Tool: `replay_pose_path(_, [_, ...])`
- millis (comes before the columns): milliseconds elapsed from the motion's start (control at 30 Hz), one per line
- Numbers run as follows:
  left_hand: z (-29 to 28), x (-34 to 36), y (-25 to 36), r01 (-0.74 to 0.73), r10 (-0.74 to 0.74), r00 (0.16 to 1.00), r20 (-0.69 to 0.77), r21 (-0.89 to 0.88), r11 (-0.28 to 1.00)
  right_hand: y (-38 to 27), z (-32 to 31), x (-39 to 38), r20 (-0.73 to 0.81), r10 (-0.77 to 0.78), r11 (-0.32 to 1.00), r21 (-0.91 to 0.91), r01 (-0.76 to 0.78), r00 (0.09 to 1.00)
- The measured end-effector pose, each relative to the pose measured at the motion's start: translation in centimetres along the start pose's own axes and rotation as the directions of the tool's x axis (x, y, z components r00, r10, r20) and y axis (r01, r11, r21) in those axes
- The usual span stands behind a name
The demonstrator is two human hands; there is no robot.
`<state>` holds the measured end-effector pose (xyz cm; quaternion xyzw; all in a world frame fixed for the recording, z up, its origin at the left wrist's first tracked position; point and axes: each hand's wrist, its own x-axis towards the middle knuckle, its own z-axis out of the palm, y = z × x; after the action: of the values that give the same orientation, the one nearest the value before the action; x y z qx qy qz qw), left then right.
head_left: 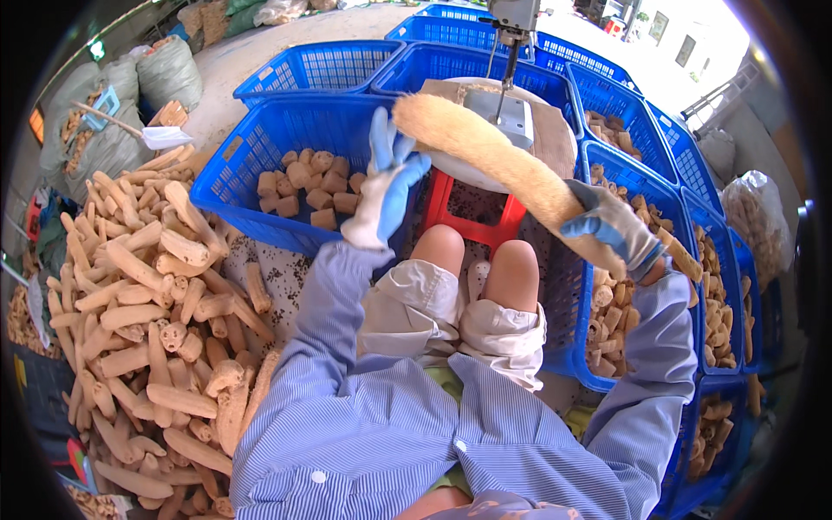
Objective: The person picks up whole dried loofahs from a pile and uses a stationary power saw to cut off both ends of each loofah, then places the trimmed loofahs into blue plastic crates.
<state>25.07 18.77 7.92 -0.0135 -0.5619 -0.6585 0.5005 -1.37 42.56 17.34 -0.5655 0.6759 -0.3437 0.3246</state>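
A long, curved dried loofah (490,143) slants across the space over my knees, above a red plastic stool (472,227). My right hand (614,227), in a white and blue glove, is closed around its lower right end. Near the other end, my gloved left hand (380,186) is open with its fingers spread; whether it touches the loofah I cannot tell. Behind the loofah stands a machine (516,24) with a thin vertical part reaching down to a metal plate (517,117). The loofah partly hides the round white top (446,166) below that plate.
Left of my knees, a blue basket (221,208) holds short cut loofah pieces (312,178). Whole loofahs (147,303) are heaped on the floor at left. Another blue basket (563,321) with loofah pieces stands by my right arm, with several more beyond. Sacks (169,74) sit far left.
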Motion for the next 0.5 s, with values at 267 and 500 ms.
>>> replay_pose_path(267, [-1.1,4.1,-4.8,0.288,-0.318,0.940,0.121,0.213,0.934,3.5,-7.7,2.9,-0.055,0.387,0.834,-0.405,-0.375,0.920])
replay_pose_path(500, [-1.3,7.8,-11.6,0.635,-0.640,0.768,0.016,0.106,0.765,3.9,-0.7,9.4,-0.303,-0.043,0.276,-0.919,-0.280,0.952])
